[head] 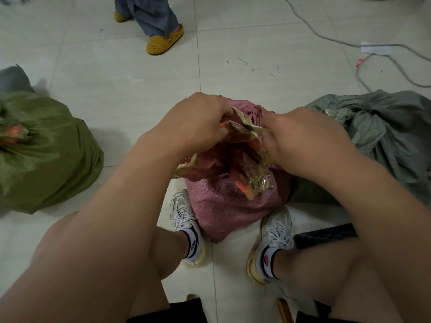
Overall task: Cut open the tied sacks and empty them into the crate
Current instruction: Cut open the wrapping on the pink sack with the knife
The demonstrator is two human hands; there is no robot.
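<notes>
Seated worker, viewed from above. Nearest: bare knees and two white trainers (186,213) planted on the tiled floor (116,73), bracketing the pink woven sack (224,206), which stands upright between the feet. Above it, the left hand (200,120) grips the bunched, tape-wrapped neck (242,127); the right hand (305,141) pinches the same neck from the other side. Whether a blade is held cannot be told. The sack appears soft and slumping, its weave likely to slide under the fingers; the gathered neck is judged the firmest hold. Crinkled clear film (258,180) hangs from the mouth. Flanking: green sack (46,155), tied; grey sack (384,141). Farthest: a bystander's yellow clogs (163,41) and a cable (326,29). No crate is visible.
</notes>
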